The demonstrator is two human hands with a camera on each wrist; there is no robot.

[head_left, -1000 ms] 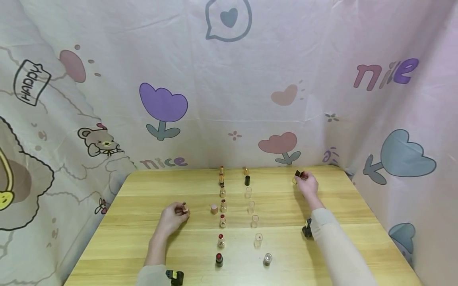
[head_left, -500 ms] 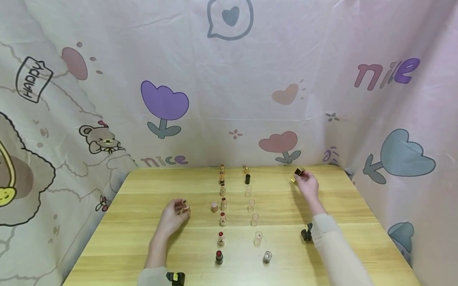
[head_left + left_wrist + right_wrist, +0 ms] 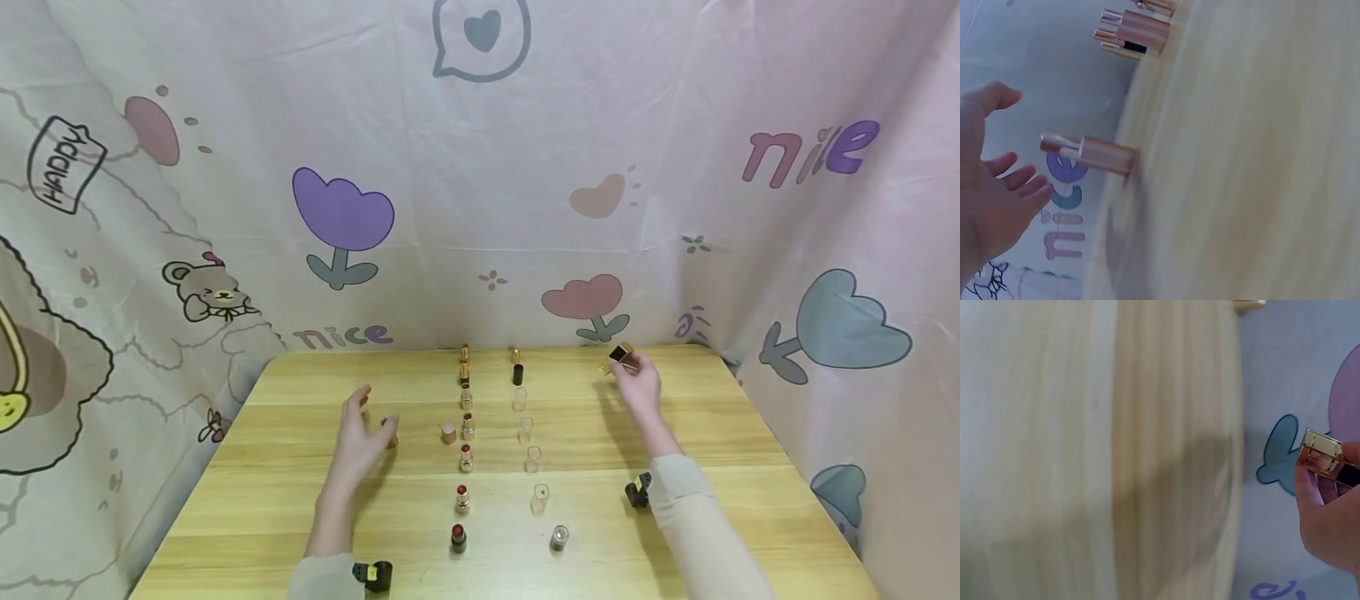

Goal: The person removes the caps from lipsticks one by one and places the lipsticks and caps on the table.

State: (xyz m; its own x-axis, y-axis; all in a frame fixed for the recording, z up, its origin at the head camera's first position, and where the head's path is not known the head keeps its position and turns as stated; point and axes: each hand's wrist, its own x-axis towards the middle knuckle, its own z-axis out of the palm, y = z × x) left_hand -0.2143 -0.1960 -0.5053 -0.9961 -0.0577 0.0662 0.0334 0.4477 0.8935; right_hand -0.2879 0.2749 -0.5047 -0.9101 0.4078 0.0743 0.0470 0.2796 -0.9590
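Note:
My left hand (image 3: 358, 442) is spread with its fingers apart, to the left of a rose-gold lipstick (image 3: 1107, 156). That lipstick stands upright on the table, its upper part exposed; in the head view the thumb partly covers it. In the left wrist view the fingers (image 3: 1022, 181) show a gap from it. Near the back right of the table my right hand (image 3: 641, 390) pinches a small gold and black boxy case (image 3: 1320, 453), perhaps a lipstick's, held up off the wood. Part of this case is hidden by the fingers.
Uncapped lipsticks (image 3: 462, 500) stand in a column at mid-table. A rose-gold cap (image 3: 448, 432) is left of them. Right of the column runs a line of caps, several clear (image 3: 540, 498) and one black (image 3: 518, 375). A printed curtain (image 3: 480, 208) hangs behind the table (image 3: 570, 575).
My left hand has let go of the rose-gold lipstick and spread its fingers, leaving it standing. My right hand has shifted slightly left and tilted the gold and black case.

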